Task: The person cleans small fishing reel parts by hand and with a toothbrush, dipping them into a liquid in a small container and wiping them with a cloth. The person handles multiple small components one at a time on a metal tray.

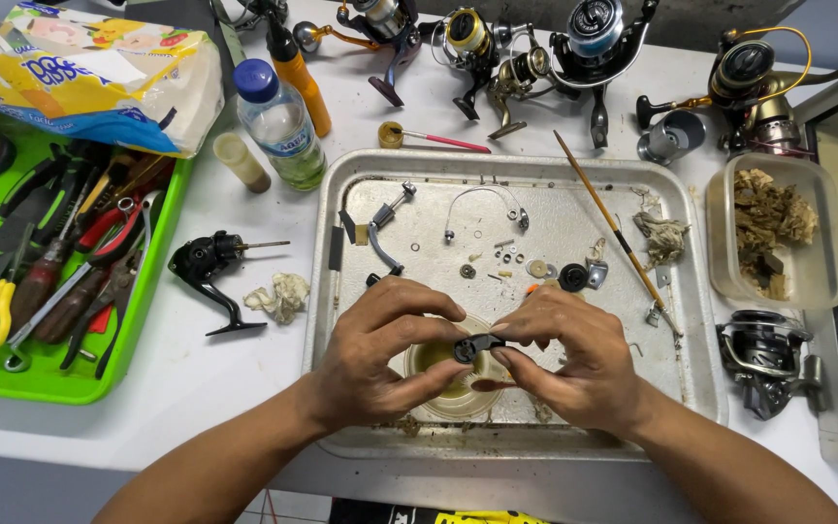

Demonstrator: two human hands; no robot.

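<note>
Left hand (380, 354) pinching one end of a small black reel part (475, 346), long axis level from left to right, above a cup of yellowish liquid (435, 357) in the metal tray (327, 252). Right hand (574, 359) gripping the other end, equally near, with a brown-tipped brush (493, 385) beneath. Dark, curved, glossy piece.

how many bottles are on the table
2. A clear water bottle with a blue cap stands left of the metal tray; an orange bottle with a black nozzle stands just behind it. Others may be hidden.

Fishing-reel repair workshop, spinning reels (535, 49), green tool tray (152, 281), metal parts tray (327, 243) on white bench (196, 388)
</note>
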